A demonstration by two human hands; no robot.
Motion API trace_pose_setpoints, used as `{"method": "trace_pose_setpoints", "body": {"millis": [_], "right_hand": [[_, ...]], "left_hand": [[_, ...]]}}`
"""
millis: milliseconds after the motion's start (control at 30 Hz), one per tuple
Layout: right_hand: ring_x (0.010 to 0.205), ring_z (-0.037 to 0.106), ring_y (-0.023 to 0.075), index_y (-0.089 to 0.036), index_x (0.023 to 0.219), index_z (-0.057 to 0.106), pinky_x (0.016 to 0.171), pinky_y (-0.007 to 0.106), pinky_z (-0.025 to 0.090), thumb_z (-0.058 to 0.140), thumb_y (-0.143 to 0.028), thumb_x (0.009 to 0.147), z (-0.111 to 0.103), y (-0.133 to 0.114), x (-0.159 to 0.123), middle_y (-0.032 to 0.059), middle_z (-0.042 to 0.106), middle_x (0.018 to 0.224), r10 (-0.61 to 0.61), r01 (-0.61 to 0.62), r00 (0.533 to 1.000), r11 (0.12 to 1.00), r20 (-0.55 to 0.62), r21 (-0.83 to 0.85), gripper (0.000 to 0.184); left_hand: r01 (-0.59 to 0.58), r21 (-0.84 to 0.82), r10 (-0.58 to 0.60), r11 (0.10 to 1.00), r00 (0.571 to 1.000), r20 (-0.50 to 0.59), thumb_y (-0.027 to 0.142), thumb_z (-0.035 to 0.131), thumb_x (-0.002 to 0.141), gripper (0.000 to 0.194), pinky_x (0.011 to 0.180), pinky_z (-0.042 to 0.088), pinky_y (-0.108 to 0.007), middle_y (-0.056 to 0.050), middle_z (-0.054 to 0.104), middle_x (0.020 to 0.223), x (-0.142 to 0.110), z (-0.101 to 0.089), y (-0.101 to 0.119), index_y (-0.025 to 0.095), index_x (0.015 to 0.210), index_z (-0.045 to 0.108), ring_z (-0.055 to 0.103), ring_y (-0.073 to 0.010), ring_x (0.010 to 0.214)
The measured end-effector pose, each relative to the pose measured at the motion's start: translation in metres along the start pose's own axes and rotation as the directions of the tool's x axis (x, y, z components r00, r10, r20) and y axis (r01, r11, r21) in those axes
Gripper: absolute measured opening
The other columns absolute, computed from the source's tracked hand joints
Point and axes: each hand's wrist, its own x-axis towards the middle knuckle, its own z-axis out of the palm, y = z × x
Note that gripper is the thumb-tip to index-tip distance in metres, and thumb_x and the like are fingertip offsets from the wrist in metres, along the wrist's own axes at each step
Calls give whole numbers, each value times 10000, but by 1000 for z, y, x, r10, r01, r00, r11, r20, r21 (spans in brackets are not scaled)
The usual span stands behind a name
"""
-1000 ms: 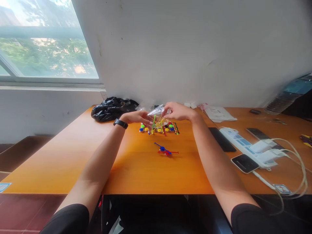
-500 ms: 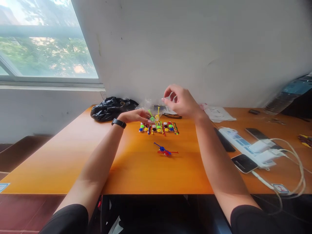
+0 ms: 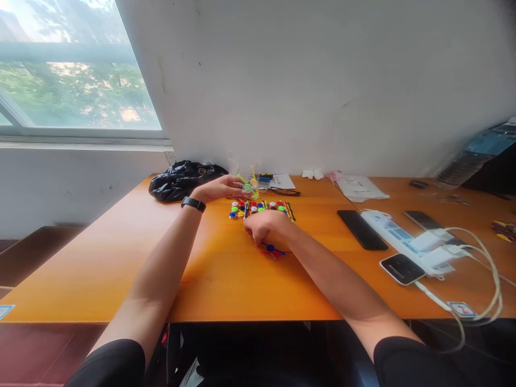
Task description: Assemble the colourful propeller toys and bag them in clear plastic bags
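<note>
My left hand [image 3: 221,188], with a black band on its wrist, is closed on a green-and-yellow plastic piece [image 3: 248,187] with thin rods, held above the back of the table. My right hand [image 3: 265,224] reaches down with curled fingers at the left end of a blue-and-red plastic piece [image 3: 271,248]; its fingertips are partly hidden. Between the hands, rows of small coloured discs [image 3: 236,208] lie beside bundles of coloured rods [image 3: 289,210]. My right hand covers part of these rows.
A black plastic bag [image 3: 185,180] sits at the back left. Black glasses [image 3: 285,191] and a white plastic bag [image 3: 360,188] lie near the wall. To the right are a black phone [image 3: 362,229], a white power strip [image 3: 393,234] with cables and a white-edged device [image 3: 402,269].
My right hand has come down from above the table's back to the blue-and-red piece, which has shifted and turned slightly. My left hand still holds the green-and-yellow piece, tilted a little differently.
</note>
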Motion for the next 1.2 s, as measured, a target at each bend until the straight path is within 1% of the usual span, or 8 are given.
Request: {"method": "trace_pose_setpoints", "body": {"millis": [233,433,567,667,833,933,1100,1200], "right_hand": [[709,667,191,-193,774,706,562,261,423,716,-141,661,-13,7,-14,25,750,822,-144,141,987,989,-73,-41,125],[858,738,176,-203,1033,703,743,271,569,704,-323,888,-41,3,-75,46,783,957,-328,501,825,802,-460,326,188],[939,747,209,-197,1004,671,837,319,604,734,-406,909,-53,8,-108,79,768,1012,-54,538,556,784,-830,309,238],[946,751,240,-196,1015,662,853,363,620,736,-437,915,-58,23,-114,93,746,994,121,480,346,830,-930,286,272],[943,750,261,-213,1030,662,870,406,625,694,-442,941,-61,43,-112,95,723,999,185,404,176,882,-967,242,248],[943,746,261,-217,1075,657,854,395,627,688,-432,944,-61,42,-110,97,721,1006,213,390,147,885,-966,254,253],[876,751,241,-202,1020,673,811,363,620,703,-367,933,-57,36,-98,89,746,943,142,403,265,882,-954,243,190],[790,750,232,-198,917,682,738,344,604,719,-289,907,-54,34,-86,73,748,873,98,409,264,890,-960,203,98]], "left_hand": [[0,83,-2,997,1000,17,423,888,839,488,878,590,-337,-160,791,1133,0,2,1,121,1185,721,760,-242,1011],[-80,156,65,985,993,97,369,892,801,393,830,577,-294,-99,795,1063,9,0,-11,141,1089,752,744,-209,939],[-33,204,0,978,987,160,401,882,810,397,845,591,-310,-99,798,1056,16,4,-15,144,1089,767,749,-208,915],[11,230,-57,973,980,191,436,875,824,420,844,592,-306,-109,796,1078,17,10,-13,148,1111,767,749,-199,907],[23,251,-85,968,968,238,450,891,812,407,729,563,-257,-95,800,983,14,18,-4,147,1058,775,723,-166,798],[11,250,-79,968,961,265,453,884,822,389,668,534,-231,-85,794,937,12,21,0,142,1029,773,699,-144,741],[10,257,-77,966,964,253,455,877,825,383,659,525,-234,-72,786,919,12,24,1,139,1009,764,675,-129,700],[11,289,-86,957,965,248,450,880,818,362,702,535,-258,-75,784,922,13,25,3,134,951,762,695,-153,744]]}}
